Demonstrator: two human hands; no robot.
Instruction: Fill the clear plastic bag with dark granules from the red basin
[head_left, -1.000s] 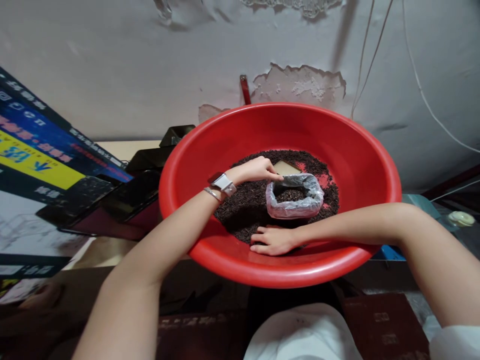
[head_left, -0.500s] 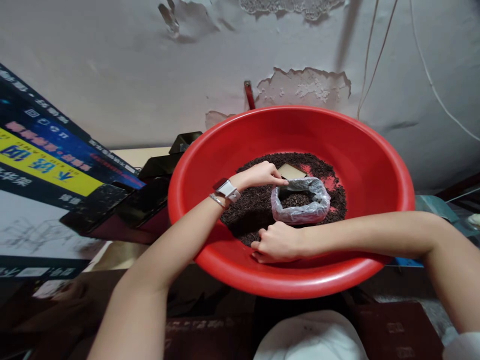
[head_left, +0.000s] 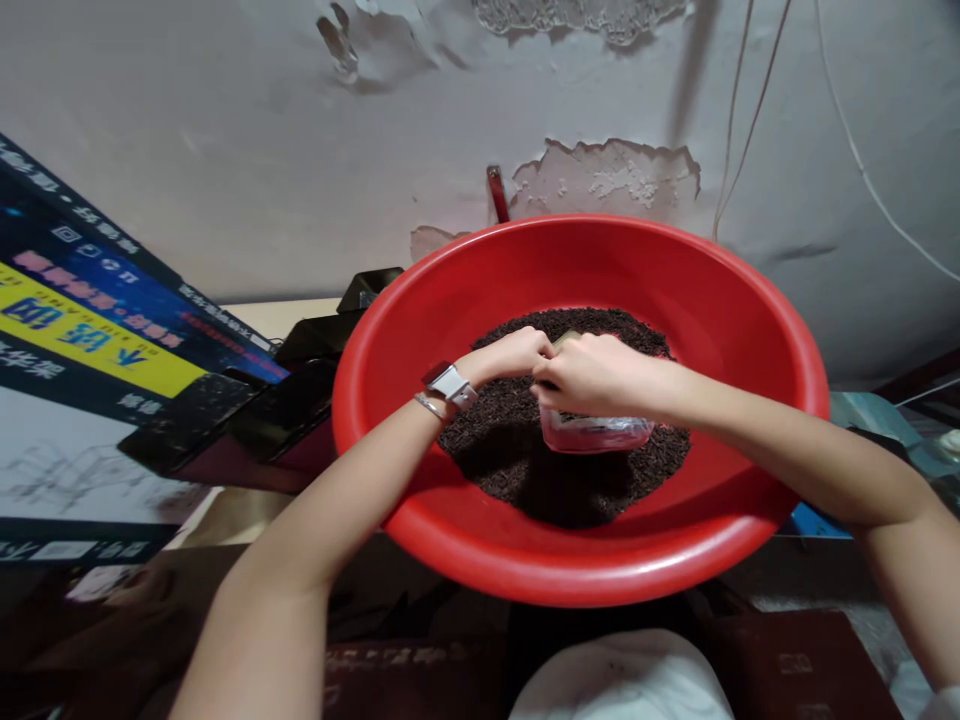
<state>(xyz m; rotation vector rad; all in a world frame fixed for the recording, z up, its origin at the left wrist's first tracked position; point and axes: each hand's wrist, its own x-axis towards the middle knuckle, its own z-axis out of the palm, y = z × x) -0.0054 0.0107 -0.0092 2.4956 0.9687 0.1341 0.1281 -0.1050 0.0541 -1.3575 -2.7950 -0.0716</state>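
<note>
A big red plastic basin [head_left: 480, 290] holds a heap of dark loose tea leaves [head_left: 525, 470]. A small clear plastic bag [head_left: 596, 433] stands in the leaves. My left hand [head_left: 510, 355], with a watch and bracelet on the wrist, pinches the bag's rim at its left side. My right hand [head_left: 596, 375] is over the bag's mouth with its fingers curled and hides the opening. I cannot tell whether it holds leaves or grips the rim.
Dark boxes and a printed blue and yellow carton [head_left: 90, 320] lie to the left of the basin. A peeling wall [head_left: 600, 170] with hanging cables stands behind. A white cloth [head_left: 622, 680] is at the bottom, below the basin.
My right hand has lifted from the leaves at the basin's near side and come over the bag's mouth. My left hand has stayed at the bag's rim.
</note>
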